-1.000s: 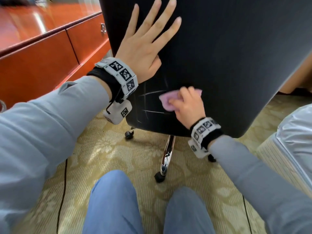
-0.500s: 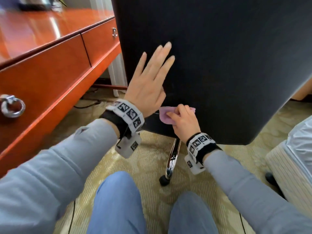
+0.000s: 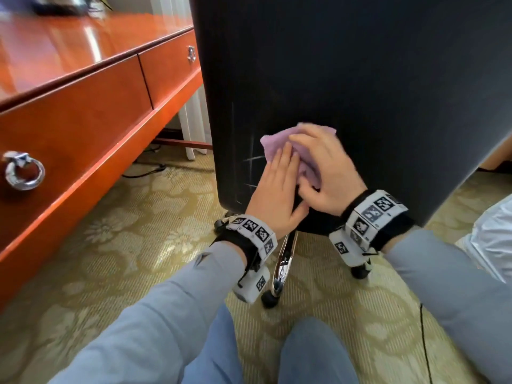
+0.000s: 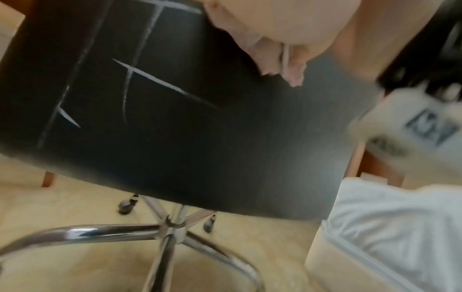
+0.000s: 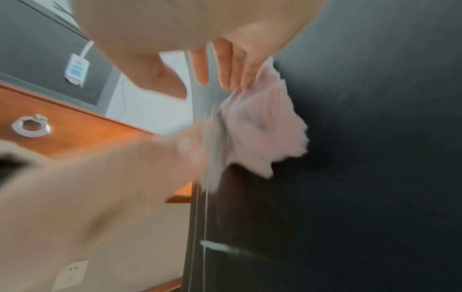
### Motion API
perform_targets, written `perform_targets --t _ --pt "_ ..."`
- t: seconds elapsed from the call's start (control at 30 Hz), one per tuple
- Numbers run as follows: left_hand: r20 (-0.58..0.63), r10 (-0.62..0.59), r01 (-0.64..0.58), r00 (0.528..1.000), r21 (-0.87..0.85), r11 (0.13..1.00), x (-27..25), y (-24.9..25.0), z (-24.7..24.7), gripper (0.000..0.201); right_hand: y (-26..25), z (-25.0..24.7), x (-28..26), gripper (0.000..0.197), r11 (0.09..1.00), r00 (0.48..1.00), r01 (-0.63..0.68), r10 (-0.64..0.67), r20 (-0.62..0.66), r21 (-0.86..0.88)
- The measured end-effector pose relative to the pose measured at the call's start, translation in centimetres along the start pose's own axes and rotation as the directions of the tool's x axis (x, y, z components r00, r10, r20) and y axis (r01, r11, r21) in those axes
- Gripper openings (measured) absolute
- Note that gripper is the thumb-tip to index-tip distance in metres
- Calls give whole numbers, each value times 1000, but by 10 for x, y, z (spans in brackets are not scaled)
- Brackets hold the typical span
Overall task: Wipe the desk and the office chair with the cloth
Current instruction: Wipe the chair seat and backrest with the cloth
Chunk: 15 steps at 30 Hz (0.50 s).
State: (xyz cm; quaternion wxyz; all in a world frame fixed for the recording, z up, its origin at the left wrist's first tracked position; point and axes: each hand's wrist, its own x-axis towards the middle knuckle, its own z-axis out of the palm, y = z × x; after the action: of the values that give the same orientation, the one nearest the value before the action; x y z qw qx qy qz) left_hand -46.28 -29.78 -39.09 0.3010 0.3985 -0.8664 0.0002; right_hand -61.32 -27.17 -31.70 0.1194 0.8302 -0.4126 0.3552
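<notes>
1. The small lilac terry cloth (image 3: 279, 145) is being held against the lower back of the black upholstered office chair (image 3: 374, 87), near its left edge.
2. The cloth is being covered by the right hand (image 3: 329, 173), whose fingers (image 3: 307, 138) are being laid over its upper part while the thumb is being tucked below it; whether the cloth is being pinched or only pressed cannot be told from the blurred views.
3. The left hand (image 3: 277, 189) is being laid flat with straight fingers (image 3: 282, 159) on the lower left part of the cloth, just beside the right hand and touching it at the thumb.
4. In the right wrist view the cloth (image 5: 262, 128) is being seen bunched against the dark chair back, with fingers at its top and left edges.
5. In the left wrist view a small crumpled end of the cloth (image 4: 290, 69) is being shown under the palm.
6. Pale scratch lines (image 3: 252, 159) are being shown on the chair back, left of the cloth.
7. The chromed star base (image 4: 170, 229) with black castors is being shown on the patterned beige carpet (image 3: 133, 223).
8. The glossy reddish wooden table (image 3: 83, 101) with ring drawer pulls (image 3: 23, 170) is being shown to the left, well apart from the hands.
</notes>
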Motion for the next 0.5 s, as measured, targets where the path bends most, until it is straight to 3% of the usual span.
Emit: perform_targets --t 0.07,0.13,0.2,0.3,0.37,0.43,0.5 --pt "63 -15 5 998 160 987 -3 -3 11 93 8 -18 3 65 960 992 52 -82 -99 -275" --pt "34 -45 35 998 244 969 -1 1 17 95 23 -32 14 66 862 986 -70 -16 -165 -502" --pt "-41 -61 70 997 270 960 13 10 11 94 38 -35 20 63 773 985 -152 69 -157 -616" --pt "-123 -73 104 990 264 959 42 13 -2 94 49 -29 21 59 727 987 -155 85 -136 -669" --pt "-110 -54 84 992 294 952 45 7 0 93 49 -26 20 58 730 985 -162 74 -158 -664" --pt "-17 -39 43 999 321 946 25 -10 19 92 49 -26 21 59 734 982 -166 63 -177 -658" --pt "150 -78 17 986 371 929 -10 -34 44 91 49 -26 22 62 729 981 -167 59 -182 -663"
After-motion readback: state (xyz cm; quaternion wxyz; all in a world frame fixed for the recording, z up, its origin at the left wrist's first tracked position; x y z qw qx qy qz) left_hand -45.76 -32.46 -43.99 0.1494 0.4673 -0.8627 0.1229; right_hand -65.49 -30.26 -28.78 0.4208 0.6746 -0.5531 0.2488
